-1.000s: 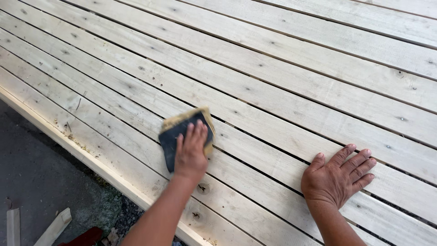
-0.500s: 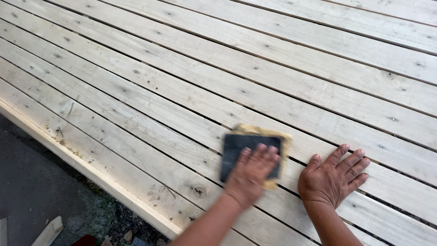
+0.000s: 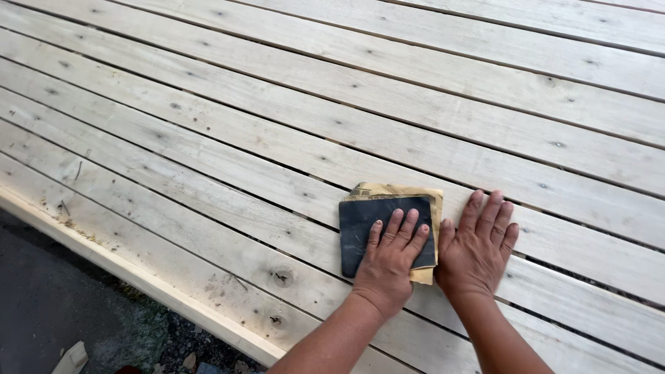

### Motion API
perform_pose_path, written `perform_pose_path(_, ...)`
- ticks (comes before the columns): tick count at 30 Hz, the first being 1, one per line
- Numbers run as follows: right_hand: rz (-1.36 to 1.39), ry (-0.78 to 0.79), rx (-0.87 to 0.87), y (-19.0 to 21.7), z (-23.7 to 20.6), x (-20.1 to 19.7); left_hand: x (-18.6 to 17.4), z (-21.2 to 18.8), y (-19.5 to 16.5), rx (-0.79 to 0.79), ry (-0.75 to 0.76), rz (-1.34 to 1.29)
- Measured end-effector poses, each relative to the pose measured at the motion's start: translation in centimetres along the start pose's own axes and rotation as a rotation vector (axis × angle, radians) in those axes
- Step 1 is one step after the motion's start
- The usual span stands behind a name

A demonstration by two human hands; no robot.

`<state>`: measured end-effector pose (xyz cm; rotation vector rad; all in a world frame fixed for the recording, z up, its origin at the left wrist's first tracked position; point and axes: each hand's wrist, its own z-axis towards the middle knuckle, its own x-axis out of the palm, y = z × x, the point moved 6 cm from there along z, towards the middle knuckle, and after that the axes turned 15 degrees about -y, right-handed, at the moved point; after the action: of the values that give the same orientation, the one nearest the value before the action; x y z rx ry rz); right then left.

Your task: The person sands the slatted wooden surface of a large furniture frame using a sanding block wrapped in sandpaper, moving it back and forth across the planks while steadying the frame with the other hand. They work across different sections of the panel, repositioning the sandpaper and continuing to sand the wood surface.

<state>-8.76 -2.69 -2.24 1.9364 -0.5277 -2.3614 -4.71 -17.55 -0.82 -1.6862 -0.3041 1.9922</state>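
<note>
1. Hands first: the left hand (image 3: 389, 260) lies flat, fingers spread, pressing down on a folded sheet of sandpaper (image 3: 383, 226); it pins the sheet rather than pinching it. The right hand (image 3: 478, 251) rests open, palm down, on bare wood just to the right of the sandpaper, its thumb side almost touching the sheet's edge and holding nothing.
2. Sandpaper: it sits on the slatted wooden deck (image 3: 208, 138), spanning a gap between two boards, well in from the deck's near edge. The dark abrasive face shows on top, with the tan backing peeking out along the upper and right edges.
3. Orientation: the sheet is nearly square, its slightly longer axis running away from the person, roughly across the boards; the folded tan corner points up and away.
4. Risks, as I judge them: held only by flat pressure, the sheet could slip or bunch under the fingers, or catch in the gap between boards and tear.
5. Fingertips overhanging the sheet could scrape raw wood and pick up splinters near the knots (image 3: 280, 277).
6. The right hand sits so near that a sideways stroke could strike it.
</note>
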Motion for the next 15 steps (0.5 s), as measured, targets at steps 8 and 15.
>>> perform_pose_path(8,-0.133,-0.1,0.203,-14.9,-3.9,-6.9,-5.3,2.0,16.2,-0.276,-0.284,0.232)
perform_pose_path(15,-0.098,-0.158,0.269,-17.4,-5.2,-5.6,4.4,-1.8,-8.4,0.109,-0.141,0.149)
